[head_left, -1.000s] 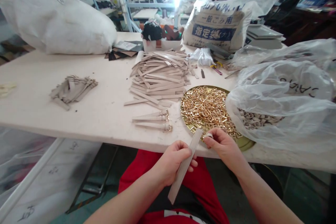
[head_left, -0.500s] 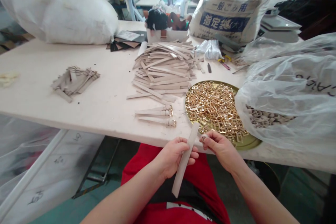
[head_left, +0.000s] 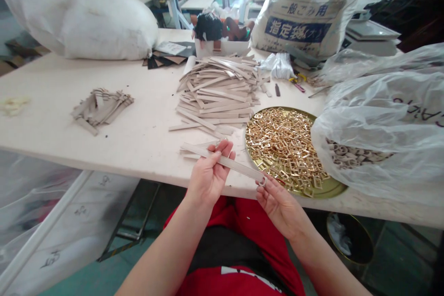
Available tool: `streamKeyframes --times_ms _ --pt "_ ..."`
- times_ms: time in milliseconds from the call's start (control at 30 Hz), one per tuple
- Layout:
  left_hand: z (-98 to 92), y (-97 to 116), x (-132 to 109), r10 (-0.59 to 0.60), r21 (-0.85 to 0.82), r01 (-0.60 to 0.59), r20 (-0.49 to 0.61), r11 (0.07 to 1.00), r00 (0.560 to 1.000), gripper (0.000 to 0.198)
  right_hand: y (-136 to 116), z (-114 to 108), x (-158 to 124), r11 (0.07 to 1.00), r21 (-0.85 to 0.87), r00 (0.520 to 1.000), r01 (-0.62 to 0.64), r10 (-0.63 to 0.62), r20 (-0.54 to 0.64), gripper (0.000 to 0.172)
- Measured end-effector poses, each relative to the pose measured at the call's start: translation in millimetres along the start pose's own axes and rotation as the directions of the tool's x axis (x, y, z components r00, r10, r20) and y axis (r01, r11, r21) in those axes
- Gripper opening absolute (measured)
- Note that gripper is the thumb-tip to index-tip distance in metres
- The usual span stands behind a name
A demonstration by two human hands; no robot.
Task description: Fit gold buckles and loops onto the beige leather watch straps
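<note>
My left hand (head_left: 208,175) grips a long beige strap (head_left: 241,167) between thumb and fingers, above the table's front edge. The strap slants down to the right. At its right end, my right hand (head_left: 279,201) pinches a small pale loop (head_left: 262,181); whether the strap end passes through it is hard to tell. Beyond my right hand lies a round gold tray (head_left: 335,189) heaped with gold buckles (head_left: 284,141). Partly hidden behind my left hand are a few straps (head_left: 187,148) on the table.
A big pile of loose straps (head_left: 218,92) lies mid-table, with a smaller bundle (head_left: 102,106) to the left. A clear plastic bag (head_left: 385,120) of small loops sits right of the tray. White sacks (head_left: 90,14) and a printed sack (head_left: 298,18) stand behind. Yellow-handled snips (head_left: 300,81) lie beyond the tray.
My left hand has moved up and left, turning the strap from steep to nearly level. My right hand has brought the small loop to the strap's right end.
</note>
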State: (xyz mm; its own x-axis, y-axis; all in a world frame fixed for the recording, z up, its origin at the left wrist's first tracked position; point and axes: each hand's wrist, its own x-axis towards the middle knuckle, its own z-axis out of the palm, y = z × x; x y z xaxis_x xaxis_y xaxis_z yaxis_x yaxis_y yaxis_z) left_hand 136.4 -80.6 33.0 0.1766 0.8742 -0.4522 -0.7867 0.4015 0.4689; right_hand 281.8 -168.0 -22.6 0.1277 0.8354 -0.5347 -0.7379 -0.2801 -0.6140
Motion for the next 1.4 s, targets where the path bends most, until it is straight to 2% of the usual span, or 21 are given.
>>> streamKeyframes --times_ms 200,333,433,567,700,867,967,1033,1100,1167,1200,1233,1267,1333,1400 --pt "-3.8 -14.0 -8.3 0.125 0.072 -0.125 0.012 0.989 0.992 0.016 0.7 12.7 -5.2 0.995 0.089 0.998 0.046 -0.042 -0.043 0.021" --pt "-14.3 -26.0 -15.3 0.019 0.344 -0.051 0.096 0.937 0.995 0.014 -0.1 13.1 -2.8 0.995 0.081 0.998 0.055 -0.052 -0.038 0.023" --pt "-22.1 -33.3 -18.0 -0.038 0.498 -0.008 0.082 0.867 0.996 0.020 2.3 11.0 -0.1 0.995 0.046 0.995 0.092 -0.090 -0.040 0.023" --pt "-27.6 -40.9 -20.5 0.013 0.558 -0.045 0.061 0.829 0.998 0.020 5.7 8.9 0.7 0.988 -0.055 0.988 0.142 -0.144 -0.052 0.023" --pt "-31.8 -43.2 -24.5 0.036 0.689 -0.129 0.148 0.713 0.988 0.013 5.3 4.1 -0.8 0.954 -0.205 0.974 0.218 -0.227 -0.024 0.025" --pt "-39.9 -38.0 -27.4 0.027 0.818 -0.151 0.163 0.555 0.986 0.010 -0.4 -5.0 -1.6 0.812 -0.514 0.955 0.275 -0.291 0.052 0.032" --pt "-41.0 -36.2 -29.8 -0.022 0.882 -0.190 0.220 0.432 0.975 0.011 -0.6 -5.0 -2.0 0.762 -0.590 0.964 0.266 -0.224 0.145 0.030" --pt "-39.2 -36.6 -33.5 -0.029 0.895 -0.223 0.253 0.387 0.967 0.012 1.5 -3.3 -1.8 0.807 -0.545 0.972 0.226 -0.154 0.175 0.030" --pt "-37.0 -36.1 -38.0 -0.013 0.889 -0.258 0.284 0.379 0.959 0.016 2.9 -2.5 -0.7 0.881 -0.440 0.981 0.174 -0.118 0.153 0.027" --pt "-36.3 -31.8 -41.6 -0.046 0.863 -0.262 0.312 0.431 0.949 0.025 0.8 -4.0 1.0 0.941 -0.316 0.990 0.123 -0.095 0.103 0.024" --pt "-36.9 -27.6 -42.4 -0.113 0.844 -0.221 0.312 0.488 0.943 0.029 -2.0 -5.8 1.8 0.959 -0.268 0.994 0.093 -0.072 0.086 0.022" --pt "-38.1 -22.2 -42.4 -0.215 0.821 -0.136 0.300 0.554 0.929 0.031 -5.8 -8.2 2.4 0.970 -0.237 0.996 0.059 -0.041 0.083 0.022" --pt "-39.7 -16.0 -41.5 -0.344 0.793 -0.010 0.275 0.609 0.898 0.032 -10.3 -11.0 2.7 0.974 -0.223 0.996 0.023 -0.003 0.091 0.022" --pt "-43.3 -3.5 -37.8 -0.589 0.724 0.268 0.231 0.636 0.774 0.035 -19.9 -16.9 2.4 0.973 -0.231 0.990 -0.032 0.063 0.129 0.022" --pt "-45.4 4.6 -33.5 -0.745 0.680 0.454 0.207 0.575 0.634 0.040 -26.9 -21.7 1.0 0.965 -0.256 0.982 -0.048 0.092 0.164 0.021"
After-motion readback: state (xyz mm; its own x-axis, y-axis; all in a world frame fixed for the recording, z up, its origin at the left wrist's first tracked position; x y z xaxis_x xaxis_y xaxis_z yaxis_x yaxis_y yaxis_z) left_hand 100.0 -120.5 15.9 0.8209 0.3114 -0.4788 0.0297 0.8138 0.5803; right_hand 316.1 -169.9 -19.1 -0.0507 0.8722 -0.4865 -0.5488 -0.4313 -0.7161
